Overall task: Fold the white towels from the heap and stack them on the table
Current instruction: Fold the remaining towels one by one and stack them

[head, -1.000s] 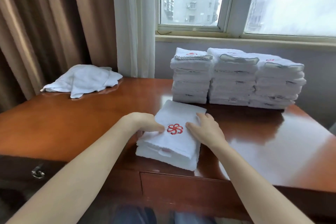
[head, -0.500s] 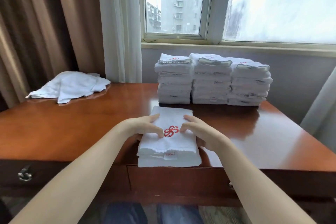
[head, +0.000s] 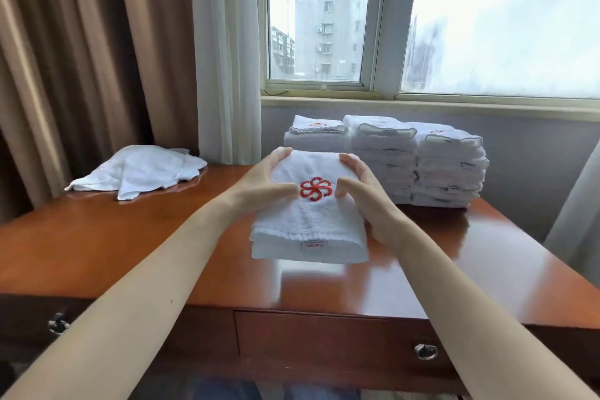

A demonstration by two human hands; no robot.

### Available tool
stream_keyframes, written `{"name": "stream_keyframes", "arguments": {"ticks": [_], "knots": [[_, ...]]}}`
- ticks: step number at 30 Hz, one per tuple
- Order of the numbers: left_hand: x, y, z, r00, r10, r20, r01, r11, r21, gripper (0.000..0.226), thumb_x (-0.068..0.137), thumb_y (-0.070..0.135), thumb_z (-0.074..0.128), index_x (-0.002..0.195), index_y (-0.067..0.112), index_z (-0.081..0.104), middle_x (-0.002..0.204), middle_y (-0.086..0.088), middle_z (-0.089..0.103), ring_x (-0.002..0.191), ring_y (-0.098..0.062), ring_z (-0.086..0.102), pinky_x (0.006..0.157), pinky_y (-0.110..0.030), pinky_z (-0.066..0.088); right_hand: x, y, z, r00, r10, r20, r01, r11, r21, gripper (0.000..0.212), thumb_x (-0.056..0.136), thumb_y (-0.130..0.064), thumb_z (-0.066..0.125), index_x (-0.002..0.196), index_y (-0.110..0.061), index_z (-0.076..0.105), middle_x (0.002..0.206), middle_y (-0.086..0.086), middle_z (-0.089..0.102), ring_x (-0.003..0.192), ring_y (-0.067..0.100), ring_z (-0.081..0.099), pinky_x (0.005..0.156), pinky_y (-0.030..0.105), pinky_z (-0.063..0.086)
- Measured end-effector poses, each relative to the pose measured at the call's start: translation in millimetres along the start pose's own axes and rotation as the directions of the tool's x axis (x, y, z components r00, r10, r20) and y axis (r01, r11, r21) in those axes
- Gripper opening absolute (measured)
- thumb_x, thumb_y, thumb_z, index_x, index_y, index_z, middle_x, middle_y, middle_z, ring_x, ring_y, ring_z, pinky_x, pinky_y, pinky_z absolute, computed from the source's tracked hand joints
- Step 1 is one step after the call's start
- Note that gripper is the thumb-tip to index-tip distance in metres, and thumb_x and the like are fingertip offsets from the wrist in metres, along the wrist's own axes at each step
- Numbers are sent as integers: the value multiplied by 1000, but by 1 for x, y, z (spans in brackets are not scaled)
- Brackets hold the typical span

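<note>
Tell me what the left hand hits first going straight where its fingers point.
Likely the leftmost stack of folded towels. The left hand, gripping the lifted towel, points toward it, though depth is unclear.

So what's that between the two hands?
A folded white towel with a red flower emblem, gripped between the left hand and right hand, as the head view shows.

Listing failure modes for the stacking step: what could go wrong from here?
1. The left hand and right hand grip the folded towel only at its sides; its layered near edge is unsupported and may sag open.
2. The stacks behind are tall with uneven tops; adding one could shift them.
</note>
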State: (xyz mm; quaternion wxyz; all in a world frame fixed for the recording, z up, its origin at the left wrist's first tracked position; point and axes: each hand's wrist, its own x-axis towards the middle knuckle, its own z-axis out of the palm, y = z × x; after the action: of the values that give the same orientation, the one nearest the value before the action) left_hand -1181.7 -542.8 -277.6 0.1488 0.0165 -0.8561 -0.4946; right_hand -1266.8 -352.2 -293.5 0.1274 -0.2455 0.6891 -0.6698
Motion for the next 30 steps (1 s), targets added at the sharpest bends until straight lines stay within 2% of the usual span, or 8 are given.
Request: {"name": "stream_keyframes", "arguments": {"ticks": [4, 8, 12, 17, 21, 24, 28, 30], "knots": [[7, 18, -19, 995, 98, -29, -100, 994, -42, 88, 70, 25, 68, 150, 28, 33, 120, 24, 49, 90, 19, 61, 67, -6, 50, 15, -25, 2, 992, -124, 7, 124, 992, 24, 79, 58, -17, 57, 135, -36, 51, 127, -9, 58, 110, 14, 63, 84, 26, 53], [21, 37, -36, 986, 143, -86, -145, 989, -21, 90, 70, 27, 65, 153, 34, 32, 137, 24, 42, 100, 23, 53, 73, 0, 44, 34, -51, 0, 979, -204, -2, 204, 979, 18, 81, 57, -17, 57, 136, -35, 51, 129, -9, 57, 112, 13, 62, 92, 31, 54], [43, 53, -48, 980, 163, -114, -161, 987, 29, 90, 69, 29, 64, 153, 34, 31, 152, 14, 34, 131, -2, 42, 100, -18, 38, 57, -73, -2, 967, -253, -9, 254, 967, 7, 81, 58, -18, 56, 137, -33, 50, 129, -11, 57, 111, 7, 60, 90, 23, 51], [80, 64, -58, 980, 167, -105, -161, 985, 57, 91, 68, 31, 63, 153, 36, 31, 153, 12, 33, 129, -4, 41, 97, -16, 39, 90, -90, -12, 964, -266, -12, 265, 963, -49, 84, 59, -20, 55, 142, -31, 47, 130, -11, 55, 115, 9, 57, 95, 26, 49], [120, 70, -65, 983, 167, -78, -163, 985, 58, 90, 69, 32, 64, 152, 36, 30, 150, 14, 33, 106, 19, 49, 77, -2, 40, 126, -101, -23, 969, -248, -12, 248, 968, -51, 82, 57, -20, 55, 138, -32, 48, 127, -10, 55, 113, 9, 57, 87, 25, 49], [161, 69, -74, 986, 151, -71, -147, 987, 65, 84, 81, 22, 69, 154, 33, 28, 157, 7, 29, 127, -4, 46, 97, -18, 42, 160, -111, -31, 967, -254, -8, 253, 964, -80, 83, 56, -21, 55, 138, -31, 49, 131, -8, 53, 114, 10, 56, 80, 24, 48], [214, 66, -81, 989, 132, -60, -129, 990, 52, 78, 87, 16, 67, 153, 33, 29, 153, 6, 34, 104, 1, 53, 67, -5, 46, 210, -116, -41, 973, -230, -23, 227, 971, -76, 84, 55, -20, 55, 138, -29, 50, 133, 1, 55, 114, 20, 59, 85, 29, 52], [239, 63, -83, 990, 122, -66, -118, 991, 69, 77, 87, 18, 67, 153, 34, 30, 154, 5, 33, 110, -6, 50, 70, -9, 43, 235, -115, -47, 978, -209, -29, 205, 975, -86, 83, 54, -20, 55, 137, -28, 50, 134, 3, 54, 115, 23, 59, 86, 31, 52]]}}
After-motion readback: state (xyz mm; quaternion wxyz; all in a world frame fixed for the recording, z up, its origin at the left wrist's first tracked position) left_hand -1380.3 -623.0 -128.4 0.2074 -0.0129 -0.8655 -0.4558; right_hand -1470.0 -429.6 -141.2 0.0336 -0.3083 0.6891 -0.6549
